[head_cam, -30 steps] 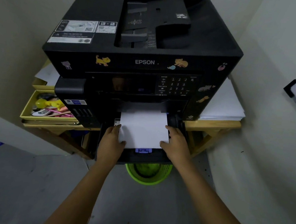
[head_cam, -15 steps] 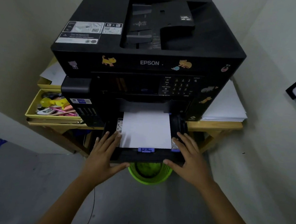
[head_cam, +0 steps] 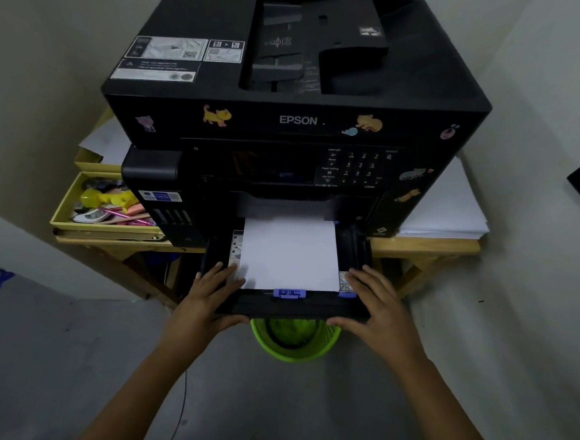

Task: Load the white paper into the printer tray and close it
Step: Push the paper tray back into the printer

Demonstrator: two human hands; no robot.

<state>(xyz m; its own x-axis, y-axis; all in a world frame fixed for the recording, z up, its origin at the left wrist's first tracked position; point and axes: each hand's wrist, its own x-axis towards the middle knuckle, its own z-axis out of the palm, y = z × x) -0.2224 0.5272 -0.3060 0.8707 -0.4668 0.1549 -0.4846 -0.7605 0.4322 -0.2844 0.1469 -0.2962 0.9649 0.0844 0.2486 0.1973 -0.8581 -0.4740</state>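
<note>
Paper (head_cam: 289,254): in tray (head_cam: 296,306), at printer's (head_cam: 289,116) six o'clock
Bin (head_cam: 294,340): under tray
Stack of sheets (head_cam: 450,210): printer's three o'clock
Box of pens (head_cam: 107,207): nine o'clock

The pulled-out black plastic printer tray (head_cam: 296,308) juts over the round green mesh bin (head_cam: 294,340) below; bare grey floor (head_cam: 49,357) lies open either side, and wooden tabletop legs (head_cam: 147,278) flank the tray.

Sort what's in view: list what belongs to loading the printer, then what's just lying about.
Job: white paper; printer tray; printer; left hand; right hand.

Lying about: green basket; yellow box of stationery; paper stack; wooden table.
</note>
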